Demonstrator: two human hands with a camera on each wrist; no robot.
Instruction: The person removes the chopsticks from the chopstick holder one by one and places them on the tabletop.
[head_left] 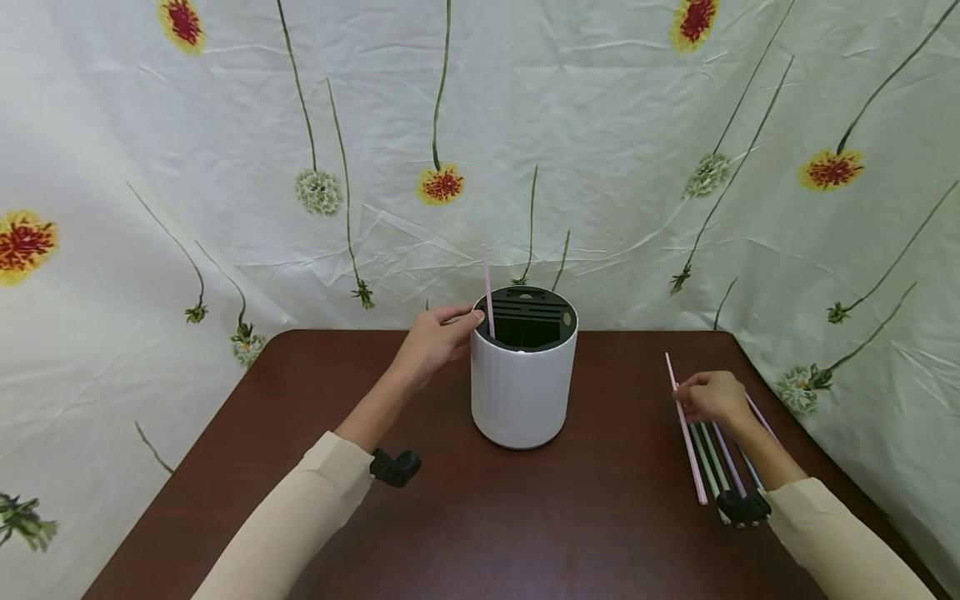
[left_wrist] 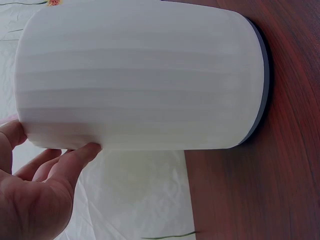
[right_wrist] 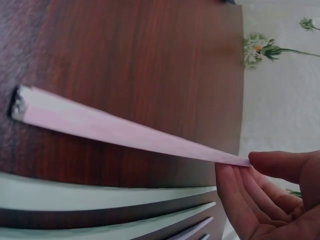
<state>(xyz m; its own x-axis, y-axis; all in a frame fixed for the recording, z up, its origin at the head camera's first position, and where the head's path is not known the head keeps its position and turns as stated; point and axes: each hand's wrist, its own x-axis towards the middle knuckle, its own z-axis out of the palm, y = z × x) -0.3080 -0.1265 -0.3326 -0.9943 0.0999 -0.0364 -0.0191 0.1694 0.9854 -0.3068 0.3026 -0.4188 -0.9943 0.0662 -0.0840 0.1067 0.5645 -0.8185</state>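
A white cylindrical holder [head_left: 522, 387] with a black slotted top stands mid-table; one pink straw [head_left: 487, 293] sticks up from its left side. My left hand [head_left: 438, 337] rests its fingertips against the holder's upper left rim; in the left wrist view the fingers [left_wrist: 75, 160] touch the white wall [left_wrist: 140, 75]. My right hand [head_left: 712, 397] pinches a pink straw [head_left: 684, 429] near its upper part, its far end on the table; the right wrist view shows that pink straw [right_wrist: 125, 132] between thumb and fingers. Several more straws [head_left: 716, 458], pale green and lilac, lie beside it.
The dark wooden table [head_left: 450, 517] has a white flowered cloth [head_left: 225, 167] hanging behind and to both sides. A black wrist strap shows on each forearm. The table's right edge runs close to the lying straws.
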